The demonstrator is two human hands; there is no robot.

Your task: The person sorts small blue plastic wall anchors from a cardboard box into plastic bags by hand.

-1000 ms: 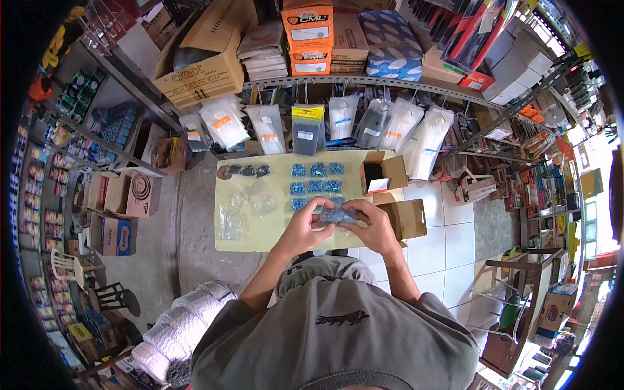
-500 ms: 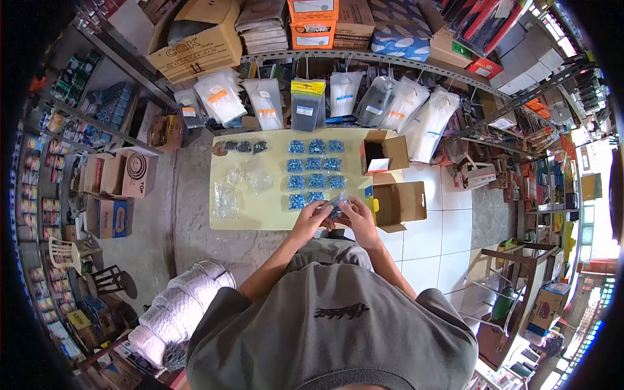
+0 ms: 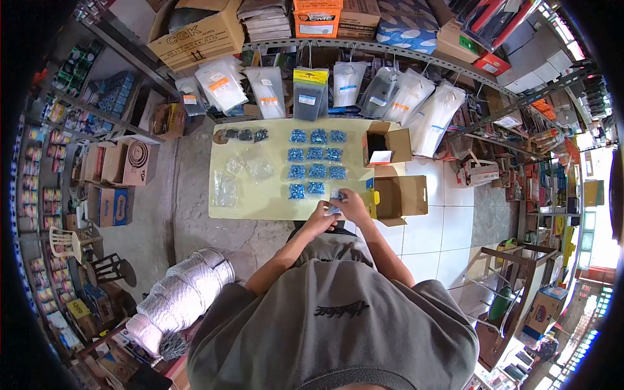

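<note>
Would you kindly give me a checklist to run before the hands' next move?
1. Small packet held: ok, between the left hand and the right hand.
2. Small packet closed: cannot tell, the hands cover much of it.
3. Blue packets in rows: ok, two showing in the nearest row, three in each other.
4. Clear bags apart from the hands: ok, on the table.
5. Nearer cardboard box open: ok.

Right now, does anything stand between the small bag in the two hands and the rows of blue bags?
Nothing visible does. The small bag, in the left hand and right hand, shows just right of the nearest blue bag, with no other thing between. The open box is farther right, out of the way.
</note>
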